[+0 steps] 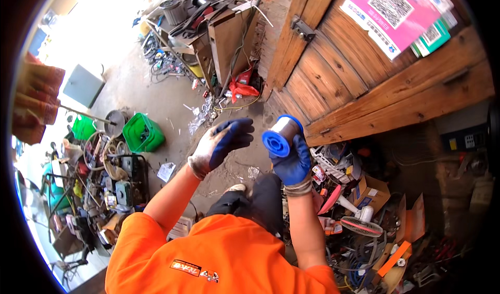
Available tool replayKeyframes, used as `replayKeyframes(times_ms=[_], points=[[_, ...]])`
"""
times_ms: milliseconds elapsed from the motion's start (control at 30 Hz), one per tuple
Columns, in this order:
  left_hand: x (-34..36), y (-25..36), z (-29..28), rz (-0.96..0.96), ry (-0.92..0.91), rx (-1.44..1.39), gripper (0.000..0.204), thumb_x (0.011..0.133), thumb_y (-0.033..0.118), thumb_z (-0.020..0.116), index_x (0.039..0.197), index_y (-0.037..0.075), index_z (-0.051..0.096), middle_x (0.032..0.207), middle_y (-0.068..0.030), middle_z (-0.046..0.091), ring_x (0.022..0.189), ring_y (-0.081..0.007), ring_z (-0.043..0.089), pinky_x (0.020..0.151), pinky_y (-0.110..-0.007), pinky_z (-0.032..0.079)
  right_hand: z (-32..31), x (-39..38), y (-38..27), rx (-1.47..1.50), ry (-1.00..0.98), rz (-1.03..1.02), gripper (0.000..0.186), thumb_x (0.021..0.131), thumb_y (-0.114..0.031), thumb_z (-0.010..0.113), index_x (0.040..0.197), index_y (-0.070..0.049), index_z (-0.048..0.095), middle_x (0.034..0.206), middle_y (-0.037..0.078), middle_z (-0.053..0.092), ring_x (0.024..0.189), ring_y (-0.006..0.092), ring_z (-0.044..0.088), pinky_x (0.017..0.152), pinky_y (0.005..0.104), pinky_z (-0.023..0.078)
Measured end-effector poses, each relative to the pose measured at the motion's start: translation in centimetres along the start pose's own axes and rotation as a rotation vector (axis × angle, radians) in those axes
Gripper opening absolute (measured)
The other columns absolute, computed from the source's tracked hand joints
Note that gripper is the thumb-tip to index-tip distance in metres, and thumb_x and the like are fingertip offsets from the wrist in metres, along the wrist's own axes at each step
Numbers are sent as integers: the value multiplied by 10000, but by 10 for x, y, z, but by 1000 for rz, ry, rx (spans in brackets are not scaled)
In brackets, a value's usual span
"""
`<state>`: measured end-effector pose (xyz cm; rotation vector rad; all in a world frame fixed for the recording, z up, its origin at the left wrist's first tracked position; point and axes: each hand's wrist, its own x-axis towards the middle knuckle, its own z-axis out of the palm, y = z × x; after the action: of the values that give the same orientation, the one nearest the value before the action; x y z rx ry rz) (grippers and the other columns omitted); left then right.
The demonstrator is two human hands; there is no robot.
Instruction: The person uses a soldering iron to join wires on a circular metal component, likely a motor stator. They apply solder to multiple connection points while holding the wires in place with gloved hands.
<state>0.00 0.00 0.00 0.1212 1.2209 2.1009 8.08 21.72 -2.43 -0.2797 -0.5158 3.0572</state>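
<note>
Nearest, an orange shirt [224,252] is cut off below. A blue-ended spool [283,133] is clamped in the right grip [294,166], partly hidden behind it. Left of this, the left grip [221,144] is held unclosed; farther left, contents of a green basket [134,139] are indistinct.

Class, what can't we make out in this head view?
Head view:
Spool, lower right side: hidden by the right hand.
Pink sign, upper end: cut off by the top edge.
Green bin, contents: too small to tell.
Bright background: washed out by glare.
</note>
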Motion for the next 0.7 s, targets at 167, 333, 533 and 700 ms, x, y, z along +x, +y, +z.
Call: replayKeyframes(times_ms=[167, 333, 533, 700], points=[[14, 42, -9, 134, 106, -13, 449, 1055, 302, 515, 1373, -14, 534, 1327, -162, 614, 1153, -275, 641, 1016, -427, 513, 35, 73, -5, -329, -107, -4, 442, 913, -162, 658, 1322, -22, 569, 1218, 72, 647, 1075, 172, 637, 937, 331, 525], [39, 72, -18, 237, 19, 117, 599, 979, 401, 649, 1393, -12, 521, 1340, -125, 601, 1198, -199, 595, 1020, -372, 488, 87, 138, -17, -826, -308, 60, 459, 811, -1, 793, 1240, 2, 628, 1159, 56, 672, 1027, 133, 644, 936, 284, 526], [84, 67, -31, 156, 224, -76, 449, 1012, 342, 606, 1333, 33, 546, 1227, -118, 646, 1134, -277, 648, 965, -433, 536, 106, 200, 7, -928, -386, 66, 509, 907, -238, 773, 1312, 10, 588, 1056, 48, 685, 905, 66, 628, 772, 228, 536], [96, 63, -74, 221, 15, -626, 720, 973, 446, 605, 1466, -32, 385, 1320, -201, 587, 1192, -366, 609, 1014, -478, 499, 119, 226, -6, -901, -375, 166, 510, 975, -309, 686, 1351, 18, 572, 950, 60, 689, 678, 27, 529, 616, 196, 444]])
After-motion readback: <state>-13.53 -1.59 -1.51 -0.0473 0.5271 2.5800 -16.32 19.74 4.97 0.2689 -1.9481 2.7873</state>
